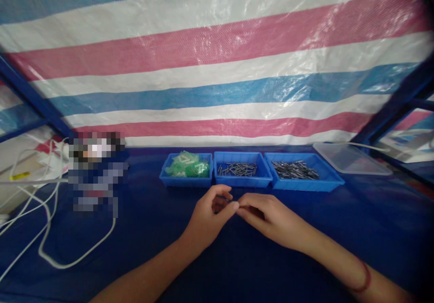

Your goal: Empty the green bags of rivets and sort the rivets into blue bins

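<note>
My left hand and my right hand meet above the blue table, just in front of the middle bin. Thumb and forefinger of each are pinched together, tip against tip. A small dark sliver shows between the left fingers, too small and too covered to name. Behind the hands stands a blue plastic bin with slim metal pins or screws in it. To its right, another blue bin holds a denser heap of dark metal pieces. The left blue bin contains green and whitish plastic pieces.
White cables loop over the table's left side, beside a pixelated patch. At the back right lies a translucent plastic lid or tray. A striped tarpaulin hangs behind, between blue frame posts.
</note>
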Demonstrator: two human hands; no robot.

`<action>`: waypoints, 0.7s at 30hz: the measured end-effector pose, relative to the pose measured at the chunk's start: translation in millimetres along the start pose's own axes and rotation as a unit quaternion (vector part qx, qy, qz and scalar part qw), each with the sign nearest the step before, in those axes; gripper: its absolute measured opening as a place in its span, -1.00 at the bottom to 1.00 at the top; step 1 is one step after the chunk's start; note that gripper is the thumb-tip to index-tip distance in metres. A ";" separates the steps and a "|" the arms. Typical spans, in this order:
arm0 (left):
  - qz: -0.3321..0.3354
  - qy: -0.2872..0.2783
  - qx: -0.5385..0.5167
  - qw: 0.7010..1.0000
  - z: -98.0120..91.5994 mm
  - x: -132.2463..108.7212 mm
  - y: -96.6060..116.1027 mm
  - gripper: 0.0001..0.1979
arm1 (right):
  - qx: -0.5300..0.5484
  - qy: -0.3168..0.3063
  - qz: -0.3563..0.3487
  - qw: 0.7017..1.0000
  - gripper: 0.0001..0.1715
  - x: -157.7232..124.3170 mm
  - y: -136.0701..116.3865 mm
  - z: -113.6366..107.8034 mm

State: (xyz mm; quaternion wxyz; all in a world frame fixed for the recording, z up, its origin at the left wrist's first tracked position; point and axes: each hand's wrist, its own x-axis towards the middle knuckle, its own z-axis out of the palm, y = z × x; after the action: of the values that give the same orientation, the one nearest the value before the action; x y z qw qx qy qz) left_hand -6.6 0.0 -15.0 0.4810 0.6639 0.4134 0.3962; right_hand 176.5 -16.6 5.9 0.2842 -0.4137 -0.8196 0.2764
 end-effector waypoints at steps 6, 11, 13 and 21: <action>-0.030 -0.022 -0.036 0.999 -3.2 0.9 4.9 -0.83 | 0.016 0.015 0.008 1.000 -0.74 0.5 -3.3 1.9; -0.027 -0.006 -0.050 0.998 -4.7 2.4 4.1 -0.84 | 0.023 0.034 0.025 0.999 -0.72 0.8 -4.9 5.0; -0.021 -0.001 -0.048 0.999 -4.9 2.3 3.2 -0.84 | 0.033 0.035 0.031 0.998 -0.71 1.0 -5.0 6.0; -0.003 0.004 -0.039 0.999 -5.0 0.2 4.7 -0.83 | 0.048 0.080 0.044 0.995 -0.74 2.2 1.4 8.2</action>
State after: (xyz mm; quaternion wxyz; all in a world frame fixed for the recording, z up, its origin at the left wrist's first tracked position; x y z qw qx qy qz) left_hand -10.4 0.8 -9.3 0.5062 0.6417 0.4012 0.4135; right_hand 170.5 -15.9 -0.2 0.3560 -0.4565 -0.7607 0.2935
